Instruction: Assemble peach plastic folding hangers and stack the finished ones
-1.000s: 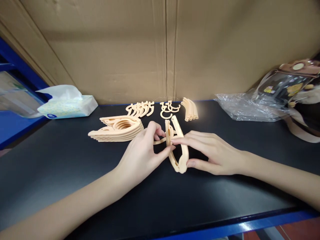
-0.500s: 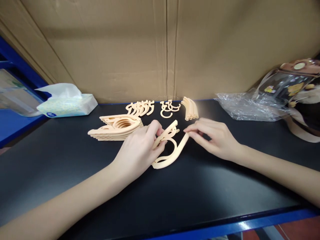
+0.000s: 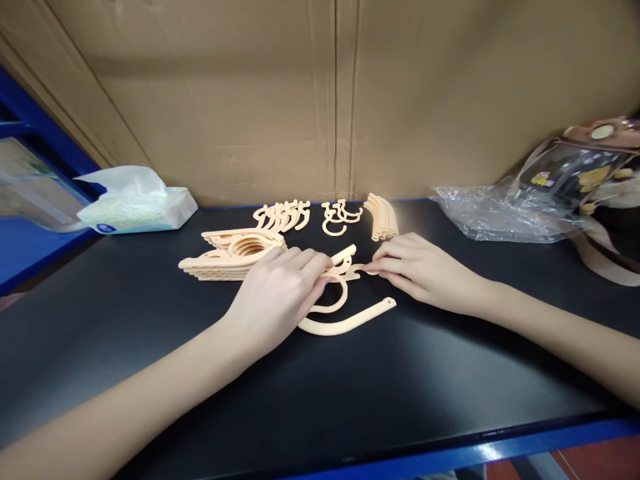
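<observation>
My left hand (image 3: pixel 283 297) is closed around a cream plastic folding hanger (image 3: pixel 345 325). One curved arm of the hanger swings out toward me, its holed tip pointing right, while a ring-shaped part shows beside my fingers. Its other arm pokes out beyond my fingertips. My right hand (image 3: pixel 423 270) pinches a small cream piece at the right end of the hanger, which looks like its hook; my fingers partly hide it. Left of the hands lies a stack of similar folded hanger parts (image 3: pixel 220 261), partly behind my left hand.
Behind the hands lie several loose hooks (image 3: pixel 283 215), a smaller group of hooks (image 3: pixel 341 217) and a bundle of curved arms (image 3: pixel 382 219). A tissue pack (image 3: pixel 140 210) stands left; a clear plastic bag (image 3: pixel 500 213) and a transparent bag with a strap (image 3: pixel 565 167) lie right. Cardboard (image 3: pixel 225 100) backs the black table.
My right hand has let go of the curved arm's tip and now pinches the small piece at the hanger's right end. The arm has swung lower and stands free.
</observation>
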Available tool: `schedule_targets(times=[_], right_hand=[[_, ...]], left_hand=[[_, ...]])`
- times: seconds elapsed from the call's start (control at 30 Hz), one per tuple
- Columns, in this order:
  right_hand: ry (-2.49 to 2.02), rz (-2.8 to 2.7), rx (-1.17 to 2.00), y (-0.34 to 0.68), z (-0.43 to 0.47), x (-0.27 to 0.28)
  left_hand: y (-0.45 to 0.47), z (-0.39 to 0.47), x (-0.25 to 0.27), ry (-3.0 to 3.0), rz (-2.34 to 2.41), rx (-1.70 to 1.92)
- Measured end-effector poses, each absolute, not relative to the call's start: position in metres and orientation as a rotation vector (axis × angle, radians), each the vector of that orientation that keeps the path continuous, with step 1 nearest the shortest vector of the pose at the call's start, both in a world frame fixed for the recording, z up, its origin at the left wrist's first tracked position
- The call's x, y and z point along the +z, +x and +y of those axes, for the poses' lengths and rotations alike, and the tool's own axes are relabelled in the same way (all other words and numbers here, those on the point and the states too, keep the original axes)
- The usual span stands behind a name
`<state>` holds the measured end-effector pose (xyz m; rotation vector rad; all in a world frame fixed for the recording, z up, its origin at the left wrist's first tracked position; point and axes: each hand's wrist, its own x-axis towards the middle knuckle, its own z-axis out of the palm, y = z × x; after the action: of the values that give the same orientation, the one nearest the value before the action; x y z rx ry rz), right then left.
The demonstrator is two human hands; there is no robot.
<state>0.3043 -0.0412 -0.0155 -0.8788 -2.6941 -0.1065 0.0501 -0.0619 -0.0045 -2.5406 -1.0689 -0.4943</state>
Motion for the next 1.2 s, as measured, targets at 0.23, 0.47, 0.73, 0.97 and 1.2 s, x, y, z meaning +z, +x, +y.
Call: schedule_targets(times=[0.23, 0.47, 0.73, 0.97, 1.2], right_hand=[[-0.949, -2.867, 0.026, 0.313, -0.054, 0.010], [-0.984, -2.924, 0.197, 0.323, -0.058, 0.020], [-0.968, -2.889, 0.244, 0.324, -0.061, 0.021], [-0.988, -2.923, 0.320, 0.321, -0.064, 0.021], [-1.084, -2.864, 0.325, 0.319, -0.065, 0.021]], left_hand=[[0.048, -0.060, -0.008, -2.570, -0.993, -0.508], [0.049, -0.060, -0.009, -2.614, -0.989, -0.429], [0.049, -0.059, -0.008, -2.642, -1.145, -0.429], [0.051, -0.059, -0.008, -2.618, -1.174, -0.365], [0.050, -0.057, -0.010, -2.599, -1.138, -0.342]])
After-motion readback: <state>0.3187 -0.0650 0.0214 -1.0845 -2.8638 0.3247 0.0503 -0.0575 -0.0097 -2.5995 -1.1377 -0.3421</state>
